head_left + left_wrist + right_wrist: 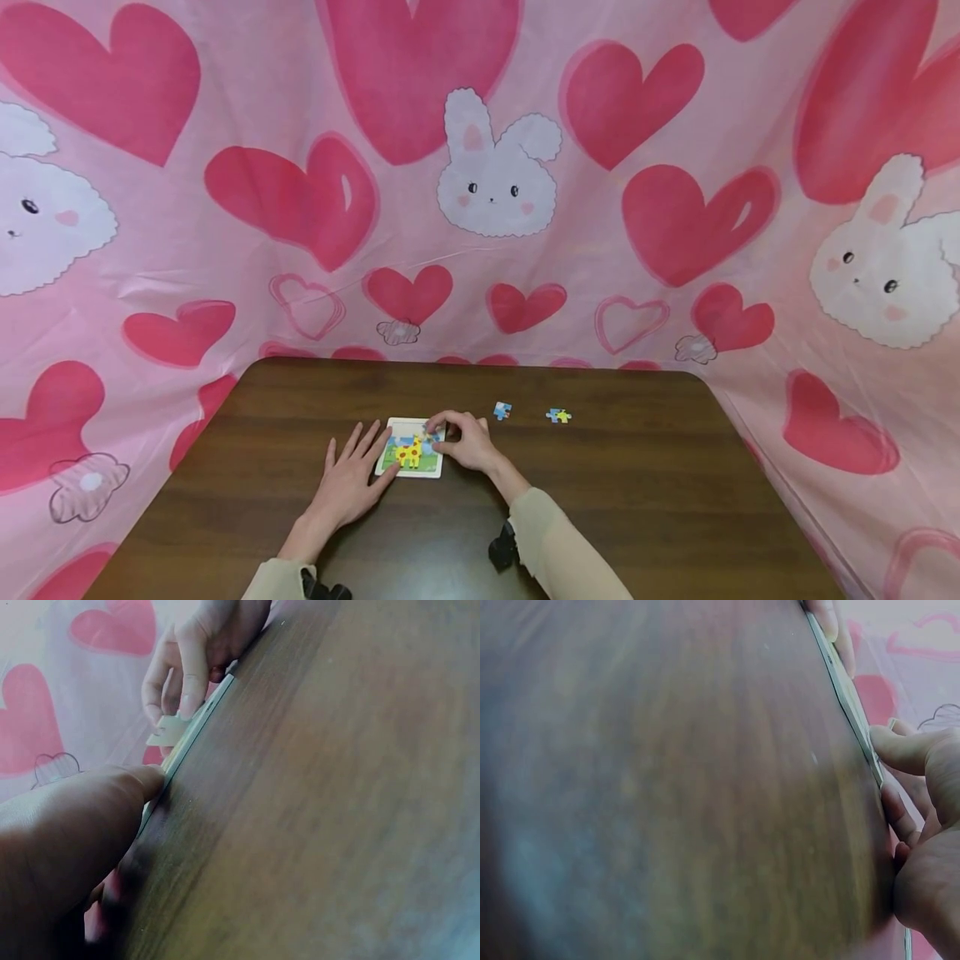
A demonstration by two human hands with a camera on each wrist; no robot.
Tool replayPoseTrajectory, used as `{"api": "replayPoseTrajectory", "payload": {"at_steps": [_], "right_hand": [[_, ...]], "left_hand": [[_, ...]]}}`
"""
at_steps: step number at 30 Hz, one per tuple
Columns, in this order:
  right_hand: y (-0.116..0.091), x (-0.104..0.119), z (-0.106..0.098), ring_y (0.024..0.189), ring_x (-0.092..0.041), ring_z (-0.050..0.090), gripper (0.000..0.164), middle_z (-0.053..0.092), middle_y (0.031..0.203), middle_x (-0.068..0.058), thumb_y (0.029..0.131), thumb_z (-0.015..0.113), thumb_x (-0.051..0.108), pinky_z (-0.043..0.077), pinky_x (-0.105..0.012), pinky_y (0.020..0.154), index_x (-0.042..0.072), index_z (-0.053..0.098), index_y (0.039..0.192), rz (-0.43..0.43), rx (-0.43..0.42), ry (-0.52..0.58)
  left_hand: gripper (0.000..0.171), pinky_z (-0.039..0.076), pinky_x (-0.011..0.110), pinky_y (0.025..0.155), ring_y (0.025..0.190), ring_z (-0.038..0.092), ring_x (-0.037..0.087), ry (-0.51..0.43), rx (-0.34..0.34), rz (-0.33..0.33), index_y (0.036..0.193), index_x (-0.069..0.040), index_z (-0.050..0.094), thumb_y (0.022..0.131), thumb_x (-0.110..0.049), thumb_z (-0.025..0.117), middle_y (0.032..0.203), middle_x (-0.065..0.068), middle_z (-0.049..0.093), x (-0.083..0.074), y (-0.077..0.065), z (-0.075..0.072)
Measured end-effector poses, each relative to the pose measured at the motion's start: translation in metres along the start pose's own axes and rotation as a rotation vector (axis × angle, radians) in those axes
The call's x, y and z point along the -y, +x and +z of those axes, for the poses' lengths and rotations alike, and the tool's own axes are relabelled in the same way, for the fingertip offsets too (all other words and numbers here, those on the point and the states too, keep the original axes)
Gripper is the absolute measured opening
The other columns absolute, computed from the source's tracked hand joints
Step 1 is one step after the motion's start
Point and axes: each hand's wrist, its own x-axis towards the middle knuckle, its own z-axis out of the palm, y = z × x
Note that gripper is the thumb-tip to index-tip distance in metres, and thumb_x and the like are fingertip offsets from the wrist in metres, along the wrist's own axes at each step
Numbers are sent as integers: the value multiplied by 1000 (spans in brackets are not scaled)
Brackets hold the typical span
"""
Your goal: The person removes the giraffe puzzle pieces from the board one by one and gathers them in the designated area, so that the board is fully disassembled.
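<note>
A small jigsaw puzzle in a white-rimmed tray [414, 473] lies on the dark wooden table, with a yellow spotted giraffe [408, 452] on green and blue. My left hand [349, 479] rests at its left side, fingers spread, thumb on the lower left rim. Over the tray's upper right part, my right hand [472, 446] pinches a puzzle piece [171, 731] between thumb and fingers. That piece is tilted up off the tray in the left wrist view, its pale back showing. In the right wrist view, the right thumb [900, 750] is close to the tray edge.
Two loose bits of puzzle lie right of the tray: a blue and white piece [502, 411] and a blue and yellow one [558, 415]. Behind the table [637, 500] hangs a pink cloth [525, 250] with hearts and rabbits.
</note>
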Motion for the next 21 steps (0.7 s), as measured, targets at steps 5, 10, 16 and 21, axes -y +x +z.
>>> {"api": "replayPoseTrajectory", "payload": {"at_steps": [5, 10, 16, 21], "right_hand": [[1, 0, 0, 92, -22, 61, 27, 81, 115, -10, 93, 87, 9, 23, -35, 90, 10, 75, 117, 26, -24, 23], [0, 0, 2, 89, -21, 59, 35, 78, 113, -12, 90, 90, 9, 23, -34, 88, 9, 77, 123, 43, -52, 2], [-1, 0, 6, 88, -14, 56, 36, 76, 109, -8, 87, 93, 12, 25, -32, 87, 12, 79, 119, 48, -81, -39], [0, 0, 7, 91, -18, 59, 36, 75, 110, -8, 87, 93, 13, 26, -31, 87, 14, 77, 119, 50, -105, -31]], "left_hand": [[76, 7, 85, 129, 169, 24, 50, -5, -8, 5, 169, -16, 45, 107, -55, 62, 179, 17, 37, 0, 0, 0], [76, 7, 85, 128, 169, 24, 50, -8, -11, 6, 169, -16, 45, 107, -56, 62, 179, 18, 36, 0, 0, 1], [76, 7, 84, 129, 169, 23, 50, -9, -12, 5, 169, -16, 45, 107, -55, 62, 179, 17, 36, 1, -1, 2], [75, 7, 84, 129, 169, 24, 50, -6, -18, 6, 169, -15, 45, 107, -54, 62, 179, 18, 36, 0, 0, 2]]}}
